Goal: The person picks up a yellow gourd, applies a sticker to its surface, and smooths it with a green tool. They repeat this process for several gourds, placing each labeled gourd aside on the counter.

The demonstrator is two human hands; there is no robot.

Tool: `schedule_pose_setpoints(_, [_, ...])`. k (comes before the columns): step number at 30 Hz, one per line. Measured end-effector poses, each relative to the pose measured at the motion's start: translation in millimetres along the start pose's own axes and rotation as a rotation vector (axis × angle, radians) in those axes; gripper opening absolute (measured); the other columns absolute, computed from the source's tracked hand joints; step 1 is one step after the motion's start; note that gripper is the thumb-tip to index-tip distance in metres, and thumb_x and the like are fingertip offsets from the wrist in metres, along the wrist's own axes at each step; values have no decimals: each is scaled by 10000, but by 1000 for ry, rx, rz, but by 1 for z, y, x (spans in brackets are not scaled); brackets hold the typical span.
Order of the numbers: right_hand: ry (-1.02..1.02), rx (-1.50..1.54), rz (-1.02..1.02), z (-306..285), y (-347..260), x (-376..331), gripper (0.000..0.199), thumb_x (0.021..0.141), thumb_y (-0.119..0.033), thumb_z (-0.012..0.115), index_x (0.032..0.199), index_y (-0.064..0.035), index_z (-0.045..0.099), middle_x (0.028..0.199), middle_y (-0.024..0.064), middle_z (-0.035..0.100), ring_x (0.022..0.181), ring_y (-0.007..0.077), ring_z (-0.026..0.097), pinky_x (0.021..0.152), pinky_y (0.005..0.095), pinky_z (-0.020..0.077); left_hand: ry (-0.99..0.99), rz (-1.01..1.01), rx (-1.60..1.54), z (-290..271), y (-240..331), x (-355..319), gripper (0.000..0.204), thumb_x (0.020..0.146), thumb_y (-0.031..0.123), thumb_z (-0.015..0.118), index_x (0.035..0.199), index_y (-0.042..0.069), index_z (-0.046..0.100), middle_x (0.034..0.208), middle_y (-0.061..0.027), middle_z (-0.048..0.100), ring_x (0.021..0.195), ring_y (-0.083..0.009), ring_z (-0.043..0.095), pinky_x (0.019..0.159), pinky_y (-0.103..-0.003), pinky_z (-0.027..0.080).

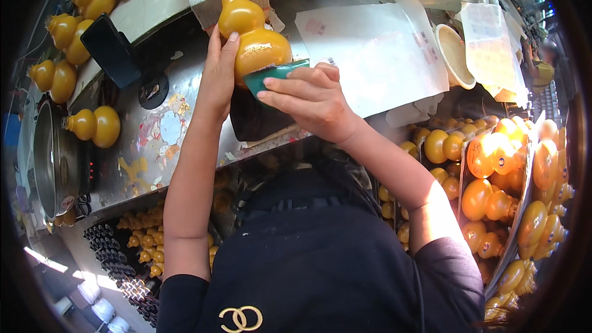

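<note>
- My left hand [217,80] is wrapped around the side of a yellow gourd-shaped bottle [253,37], thumb side pressed to its lower bulb, holding it upright above the bench [154,129].
- My right hand [311,100] is clenched on a small green pad [274,77], its edge pressed against the lower bulb of the bottle.
- The bottle's neck points away from me, toward a strip of brownish cloth [209,3] lying at the far edge of the bench.
- To my left lie more gourd bottles: one on its side [95,126] on the metal top, others in a row [65,40] along the bench's outer edge.
- A dark flat slab [111,49] rests tilted just left of my left hand, with a round black disc [153,90] below it.
- A steel pot [52,160] stands at the far left, beside the lying bottle.
- To my right, clear plastic sheets [376,49] cover the bench, with a pale round bowl [455,55] beyond them.
- Lower right, crates [512,191] are packed with orange-yellow gourd bottles.
- Below the bench at lower left, rows of small dark caps [117,259] and small yellow pieces [148,240] sit together.
- The bench top is worn metal, patched with peeling paint and scraps of tape.
</note>
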State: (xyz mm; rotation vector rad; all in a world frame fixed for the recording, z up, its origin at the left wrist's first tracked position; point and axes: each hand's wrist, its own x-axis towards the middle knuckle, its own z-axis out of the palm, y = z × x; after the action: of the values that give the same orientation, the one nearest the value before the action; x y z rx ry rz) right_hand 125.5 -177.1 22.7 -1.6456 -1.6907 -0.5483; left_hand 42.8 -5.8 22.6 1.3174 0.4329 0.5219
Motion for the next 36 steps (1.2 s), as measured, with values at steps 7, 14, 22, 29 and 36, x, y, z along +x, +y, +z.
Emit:
schedule_pose_setpoints(7, [-33,-10,-53,-4,2,-6,282,731,-97,676,990,-209,689,1048,-69,659,909,105,578,827,287,390,30,2,15,3,3,-4,488,1004,332,445,1407,75,342,1286,-93,503,1194,-176,499,1002,-310,396])
schedule_pose_setpoints(14, [-28,25,-63,-8,0,9,270,729,-100,668,980,-198,690,1032,-68,664,906,122,580,833,288,395,-3,13,-18,-1,-3,-2,466,1004,334,440,1387,81,359,1272,-89,510,1180,-173,511,1000,-314,400])
schedule_pose_setpoints(22, [-16,61,-49,-2,-2,2,287,660,-31,726,914,-165,727,973,-55,684,840,115,579,761,260,393,4,4,-21,-1,-4,0,491,1004,325,440,1410,71,330,1289,-99,504,1192,-182,511,1004,-320,404])
schedule_pose_setpoints(29, [76,35,61,-4,-10,14,328,669,-14,692,972,-139,704,949,-21,661,844,168,584,755,294,415,-9,-15,-107,-3,-5,2,492,1017,284,416,1436,56,292,1313,-108,494,1211,-189,504,1020,-328,400])
schedule_pose_setpoints(36, [-125,41,-40,-8,-18,17,436,616,4,713,1025,-148,692,968,-8,657,847,179,603,729,291,418,-3,-86,-152,-3,4,0,471,1023,258,400,1434,53,297,1325,-110,489,1205,-190,514,1015,-330,411])
